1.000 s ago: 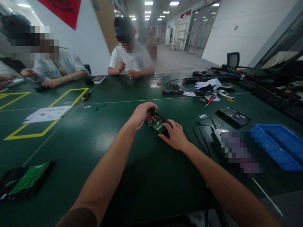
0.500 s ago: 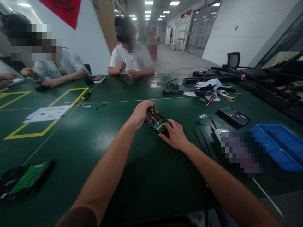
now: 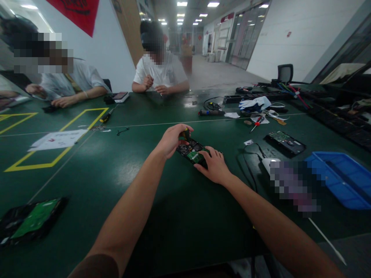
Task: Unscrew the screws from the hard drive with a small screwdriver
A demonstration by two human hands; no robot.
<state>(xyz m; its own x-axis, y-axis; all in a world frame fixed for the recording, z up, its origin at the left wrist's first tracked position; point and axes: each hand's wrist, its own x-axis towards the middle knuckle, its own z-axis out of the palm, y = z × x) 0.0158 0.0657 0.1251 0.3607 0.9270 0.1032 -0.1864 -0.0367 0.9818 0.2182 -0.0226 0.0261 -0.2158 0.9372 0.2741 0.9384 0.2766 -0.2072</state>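
Steadily bracing the hard drive under the screwdriver

The hard drive is lying on the worktop in front of the person, green board facing up. The left hand is grasping the yellow-and-black handle of the screwdriver over the hard drive's left end. Fingers are covering much of the tool, so whether its tip is sitting in a screw cannot be told. The right hand is clasping the hard drive's right end, thumb along the near edge and a finger reaching onto the board.

Doing this well is probably depending on holding the shaft upright over the hard drive, pressing firmly so the tip is not skating, and turning in small, even twists. The right hand is likely helping most when it is gripping the edges; pressing hard on the board could be straining small parts. If the hard drive is swivelling, a firmer brace is needed before more turning.

Right of the hard drive, a dark cable is curling near the right forearm, so giving it room seems wise. Beyond the cable, a spare drive and a blue bin are sitting well apart from the hard drive.
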